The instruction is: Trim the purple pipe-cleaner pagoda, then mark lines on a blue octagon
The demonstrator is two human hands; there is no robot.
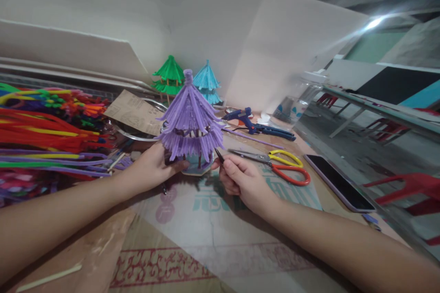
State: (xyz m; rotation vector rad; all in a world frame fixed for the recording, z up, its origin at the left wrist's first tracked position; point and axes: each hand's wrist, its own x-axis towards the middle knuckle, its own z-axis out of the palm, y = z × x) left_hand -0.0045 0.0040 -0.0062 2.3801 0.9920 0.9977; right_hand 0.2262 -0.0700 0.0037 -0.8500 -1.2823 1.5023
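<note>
A purple pavilion model [189, 119] made of fuzzy pipe cleaners, with a two-tiered roof and a flat base, is upright in front of me. My left hand [156, 167] is closed on its base from the left, the thumb along the front edge. Close to the lower right of the roof, my right hand [242, 178] pinches a slim dark pointed tool [219, 155], its tip up toward the fringe. Fingers hide most of that tool. Scissors [264, 157] with one yellow and one red handle loop lie just beyond my right hand.
Bundles of coloured pipe cleaners [44, 128] fill the left side. Behind stand a green pavilion [169, 75] and a blue one [206, 81]. A blue glue gun [240, 116], pliers [275, 132], a clear jar [297, 100] and a phone [338, 182] are to the right.
</note>
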